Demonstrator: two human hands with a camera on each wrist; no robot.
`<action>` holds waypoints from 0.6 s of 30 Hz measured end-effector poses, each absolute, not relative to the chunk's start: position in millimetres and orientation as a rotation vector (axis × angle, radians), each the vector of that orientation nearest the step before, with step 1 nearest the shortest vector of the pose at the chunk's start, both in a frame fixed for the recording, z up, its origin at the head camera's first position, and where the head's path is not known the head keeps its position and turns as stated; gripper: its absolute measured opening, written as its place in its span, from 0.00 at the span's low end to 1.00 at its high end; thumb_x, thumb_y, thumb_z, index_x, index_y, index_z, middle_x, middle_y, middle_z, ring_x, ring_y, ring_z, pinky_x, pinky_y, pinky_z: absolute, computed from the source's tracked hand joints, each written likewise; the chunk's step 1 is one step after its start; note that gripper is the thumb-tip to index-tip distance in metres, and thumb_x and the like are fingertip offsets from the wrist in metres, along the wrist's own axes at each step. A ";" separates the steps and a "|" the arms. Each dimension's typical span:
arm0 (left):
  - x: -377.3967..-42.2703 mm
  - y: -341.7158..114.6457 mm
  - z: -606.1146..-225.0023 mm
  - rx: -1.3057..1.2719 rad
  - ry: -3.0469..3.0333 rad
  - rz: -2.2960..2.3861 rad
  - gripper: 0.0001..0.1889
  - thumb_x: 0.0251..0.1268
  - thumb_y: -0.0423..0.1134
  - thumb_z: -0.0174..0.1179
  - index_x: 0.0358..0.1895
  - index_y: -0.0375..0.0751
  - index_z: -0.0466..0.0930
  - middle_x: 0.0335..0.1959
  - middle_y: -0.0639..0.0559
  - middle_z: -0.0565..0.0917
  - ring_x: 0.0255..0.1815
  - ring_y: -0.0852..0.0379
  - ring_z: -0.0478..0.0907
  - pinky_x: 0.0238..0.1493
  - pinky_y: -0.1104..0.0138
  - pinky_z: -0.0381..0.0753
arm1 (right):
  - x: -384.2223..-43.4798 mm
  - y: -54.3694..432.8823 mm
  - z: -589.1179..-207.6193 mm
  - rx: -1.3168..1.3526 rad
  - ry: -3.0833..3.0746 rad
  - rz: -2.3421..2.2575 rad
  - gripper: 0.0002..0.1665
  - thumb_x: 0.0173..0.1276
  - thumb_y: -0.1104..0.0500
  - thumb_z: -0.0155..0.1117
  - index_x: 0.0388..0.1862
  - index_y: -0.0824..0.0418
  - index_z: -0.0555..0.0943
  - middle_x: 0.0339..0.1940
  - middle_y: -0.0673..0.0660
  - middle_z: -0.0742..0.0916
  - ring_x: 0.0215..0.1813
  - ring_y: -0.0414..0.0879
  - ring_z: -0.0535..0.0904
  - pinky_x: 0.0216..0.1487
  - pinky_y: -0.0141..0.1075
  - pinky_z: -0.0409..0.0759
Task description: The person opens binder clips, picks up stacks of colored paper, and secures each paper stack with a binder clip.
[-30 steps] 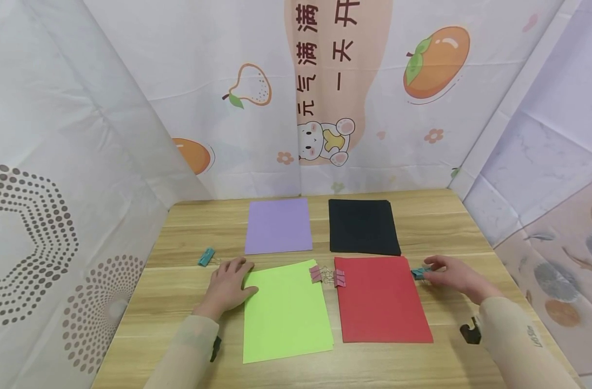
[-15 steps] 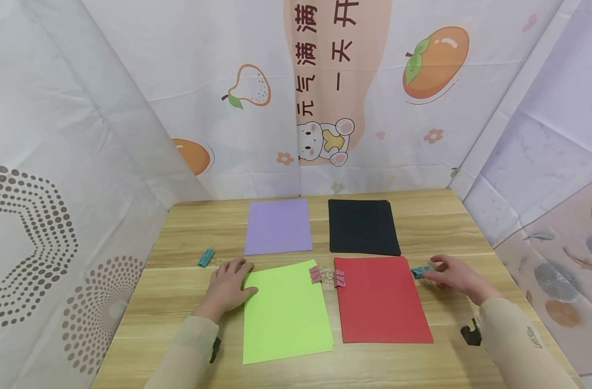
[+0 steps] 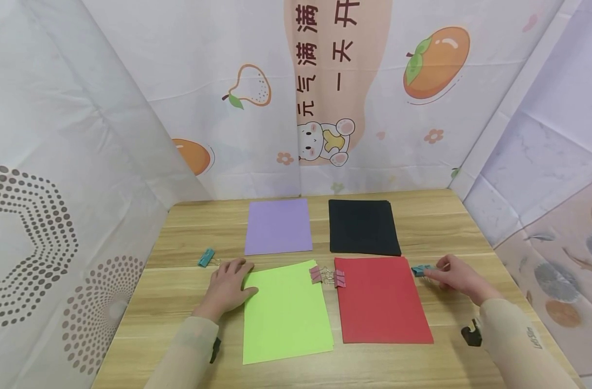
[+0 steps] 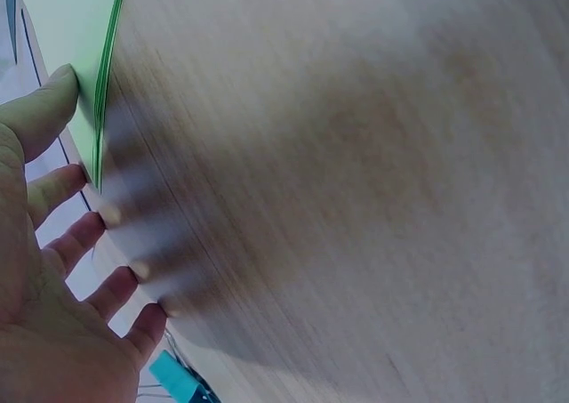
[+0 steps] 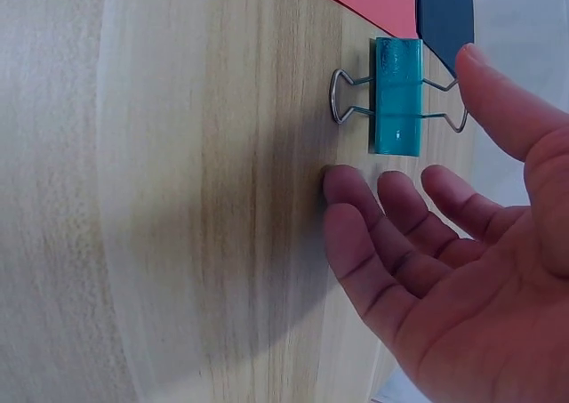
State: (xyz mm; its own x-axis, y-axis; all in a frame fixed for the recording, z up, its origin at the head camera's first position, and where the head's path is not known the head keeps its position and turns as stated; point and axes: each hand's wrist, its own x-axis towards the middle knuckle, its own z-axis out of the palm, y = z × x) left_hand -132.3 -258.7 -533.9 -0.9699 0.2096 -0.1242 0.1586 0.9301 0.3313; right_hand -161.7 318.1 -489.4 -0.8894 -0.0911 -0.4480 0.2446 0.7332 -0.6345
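In the head view my left hand (image 3: 229,285) lies at the left edge of a stack of yellow-green paper (image 3: 286,316). Its thumb (image 4: 55,109) is against the stack's side and its fingers are spread, their tips on the wood. A teal binder clip (image 3: 206,257) lies just beyond those fingers. Right of a stack of red paper (image 3: 380,302) is another teal binder clip (image 3: 421,271), beside my right hand (image 3: 458,278). In the right wrist view the thumb tip reaches this clip's wire handle, while the loosely bent fingers (image 5: 351,243) stay apart from the clip.
Two pink binder clips (image 3: 316,274) (image 3: 340,278) sit on the facing edges of the green and red stacks, their wire handles meeting. Purple paper (image 3: 279,227) and black paper (image 3: 364,227) lie behind on the wooden table (image 3: 383,367). Printed curtains (image 3: 203,54) surround the table's back and sides.
My right hand's fingers have drawn back slightly to the right from the teal binder clip, which has barely shifted. The left hand and the paper stacks stay where they were.
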 end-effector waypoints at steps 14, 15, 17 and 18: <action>-131.1 -258.2 -532.8 0.276 2.927 0.500 0.35 0.68 0.53 0.66 0.75 0.46 0.68 0.76 0.41 0.64 0.75 0.33 0.56 0.71 0.32 0.56 | -159.6 320.4 -492.8 0.064 2.492 -0.957 0.26 0.81 0.43 0.54 0.32 0.65 0.73 0.26 0.55 0.79 0.32 0.47 0.72 0.33 0.36 0.69; -130.9 -258.1 -532.4 0.277 2.927 0.503 0.35 0.68 0.53 0.67 0.75 0.46 0.68 0.76 0.40 0.64 0.75 0.32 0.56 0.71 0.32 0.56 | -159.9 320.6 -493.4 0.067 2.494 -0.948 0.27 0.81 0.43 0.54 0.31 0.65 0.73 0.26 0.55 0.79 0.32 0.47 0.72 0.32 0.36 0.69; -130.5 -257.7 -531.7 0.278 2.928 0.510 0.35 0.68 0.53 0.67 0.75 0.45 0.68 0.75 0.40 0.64 0.75 0.32 0.56 0.71 0.32 0.56 | -160.0 320.6 -493.8 0.074 2.496 -0.938 0.28 0.81 0.42 0.53 0.30 0.64 0.73 0.26 0.54 0.79 0.33 0.47 0.72 0.32 0.35 0.69; -130.4 -257.5 -531.4 0.278 2.928 0.511 0.35 0.68 0.53 0.67 0.75 0.45 0.68 0.75 0.40 0.64 0.75 0.32 0.56 0.70 0.32 0.56 | -160.1 320.6 -494.3 0.075 2.495 -0.936 0.28 0.81 0.42 0.52 0.30 0.64 0.72 0.27 0.54 0.79 0.33 0.47 0.72 0.32 0.35 0.69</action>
State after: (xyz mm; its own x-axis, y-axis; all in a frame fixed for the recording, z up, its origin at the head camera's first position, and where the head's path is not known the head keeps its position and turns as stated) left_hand -130.4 -257.5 -531.4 -0.9706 0.2082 -0.1207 0.1550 0.9245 0.3483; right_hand -160.1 320.6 -494.3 -0.8873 -0.1113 -0.4476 0.2105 0.7658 -0.6077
